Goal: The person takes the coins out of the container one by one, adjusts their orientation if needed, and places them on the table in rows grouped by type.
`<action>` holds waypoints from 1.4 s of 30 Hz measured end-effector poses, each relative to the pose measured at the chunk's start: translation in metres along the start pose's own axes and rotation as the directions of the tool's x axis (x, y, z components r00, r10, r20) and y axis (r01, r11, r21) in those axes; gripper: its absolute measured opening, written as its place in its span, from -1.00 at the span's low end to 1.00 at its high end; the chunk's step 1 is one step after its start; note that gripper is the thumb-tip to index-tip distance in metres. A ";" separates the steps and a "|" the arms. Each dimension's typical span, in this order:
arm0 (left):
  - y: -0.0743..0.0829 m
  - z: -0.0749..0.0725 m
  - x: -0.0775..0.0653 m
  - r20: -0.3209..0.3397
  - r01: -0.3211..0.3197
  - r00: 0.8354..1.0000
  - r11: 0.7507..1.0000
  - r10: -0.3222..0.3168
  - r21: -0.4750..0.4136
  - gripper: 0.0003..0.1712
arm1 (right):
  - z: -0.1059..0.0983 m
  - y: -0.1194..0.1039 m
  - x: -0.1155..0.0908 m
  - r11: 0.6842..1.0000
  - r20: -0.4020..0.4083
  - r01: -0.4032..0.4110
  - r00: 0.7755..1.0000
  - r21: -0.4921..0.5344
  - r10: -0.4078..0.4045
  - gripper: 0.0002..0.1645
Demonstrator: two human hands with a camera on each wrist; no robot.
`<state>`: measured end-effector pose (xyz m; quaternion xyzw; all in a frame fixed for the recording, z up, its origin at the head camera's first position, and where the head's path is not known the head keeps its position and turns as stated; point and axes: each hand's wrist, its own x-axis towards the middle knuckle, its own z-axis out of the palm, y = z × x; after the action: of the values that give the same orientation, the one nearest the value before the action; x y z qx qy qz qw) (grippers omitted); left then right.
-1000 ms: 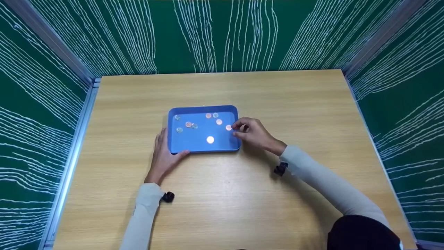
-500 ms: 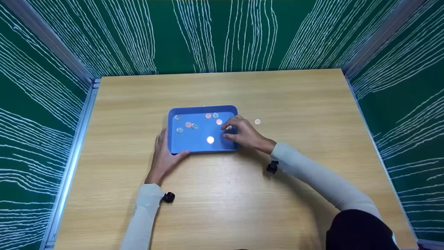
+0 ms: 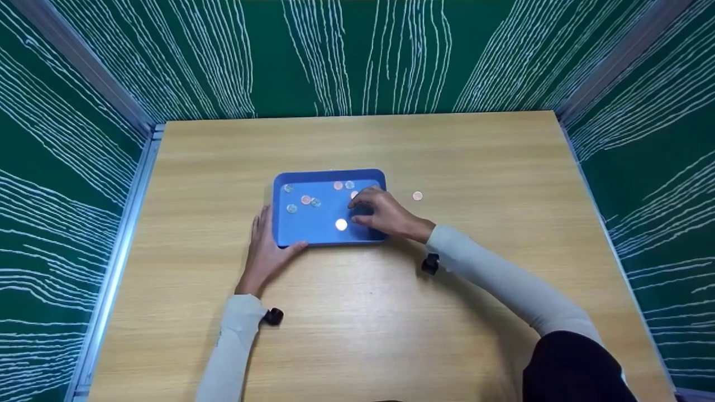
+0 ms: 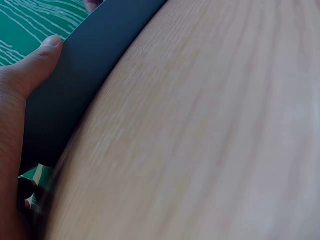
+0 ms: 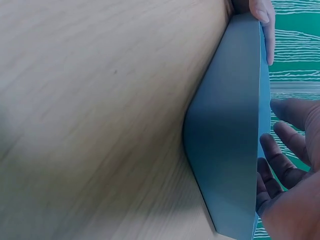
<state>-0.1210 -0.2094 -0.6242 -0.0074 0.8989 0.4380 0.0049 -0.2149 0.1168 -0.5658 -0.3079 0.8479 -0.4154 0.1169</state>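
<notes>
A shallow blue tray (image 3: 313, 230) lies on the table with several coins in it. My left hand (image 3: 265, 259) rests against its near left corner, straight fingers along the left wall and thumb (image 4: 42, 57) on the near rim. My right hand (image 3: 385, 215) hovers over the tray's right part, fingers bent and thumb apart, with nothing seen between them. Just past its fingertips lies a copper coin (image 3: 354, 194), partly covered. Left of the thumb lies a shiny coin (image 3: 341, 224). The spot under the right palm is hidden.
On the wooden table (image 3: 357, 318), right of the tray, lies one copper coin (image 3: 418, 196). Silver coins (image 3: 291, 209) and copper coins (image 3: 305, 199) are scattered over the tray's left and far parts. Green walls (image 3: 391, 56) with white lines surround the table.
My right hand has moved left from the tray's right rim to above its inside. The coin on the table has come into sight; one near the right rim is now covered. My left hand stays put.
</notes>
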 end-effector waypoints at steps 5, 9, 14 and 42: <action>-0.001 0.000 0.001 -0.006 -0.016 1.000 1.000 0.016 0.001 0.55 | 0.005 0.001 0.007 0.998 0.028 0.048 0.998 -0.037 -0.047 -0.64; -0.001 0.000 0.001 -0.004 -0.014 1.000 1.000 0.014 0.001 0.56 | 0.009 0.001 0.010 0.997 0.065 0.054 0.997 -0.049 -0.051 -0.62; 0.000 0.000 0.001 0.002 0.006 1.000 1.000 -0.006 0.004 0.56 | 0.010 -0.002 0.012 0.997 0.098 0.037 0.995 -0.072 -0.030 -0.62; -0.001 0.000 0.000 -0.001 0.008 1.000 1.000 -0.008 -0.011 0.55 | 0.015 0.002 0.031 0.990 0.230 0.082 0.972 -0.116 -0.053 -0.70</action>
<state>-0.1214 -0.2098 -0.6248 -0.0112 0.8965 0.4429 0.0061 -0.2334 0.0887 -0.5755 -0.3887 0.8424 -0.3275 0.1789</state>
